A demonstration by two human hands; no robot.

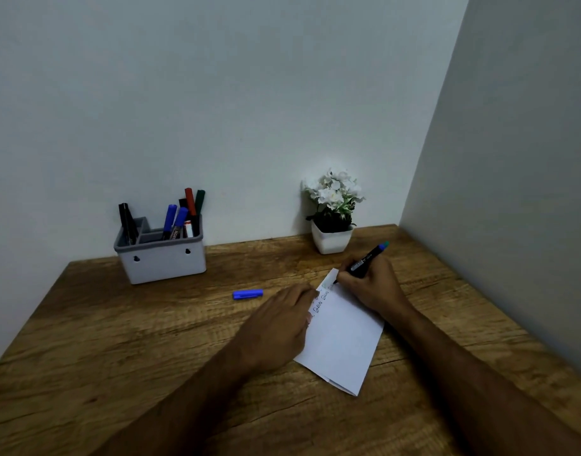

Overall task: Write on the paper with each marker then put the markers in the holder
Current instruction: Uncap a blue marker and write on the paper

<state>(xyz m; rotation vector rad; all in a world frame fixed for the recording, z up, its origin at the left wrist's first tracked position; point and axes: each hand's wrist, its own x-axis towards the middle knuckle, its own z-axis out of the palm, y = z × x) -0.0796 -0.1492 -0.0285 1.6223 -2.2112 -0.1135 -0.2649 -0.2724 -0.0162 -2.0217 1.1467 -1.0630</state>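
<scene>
A pale wall stood at the back, meeting a grey wall in the corner on the right, and a wood-grain tabletop point(118, 340) filled the space below. Far to the left of either grip, a grey holder point(161, 258) sat against the back wall with several markers point(175, 222) upright in its compartments. Between it and the left hand, a blue cap point(248, 294) lay loose on the wood. The left hand point(282, 324) lay flat, fingers relaxed, pressing the left edge of the paper point(343, 337), where some lines of writing showed. The right hand point(369, 284) had its grip curled round a dark marker point(368, 260), tip touching the paper's top corner. Just beyond that grip, a white pot of white flowers point(333, 212) stood by the corner
</scene>
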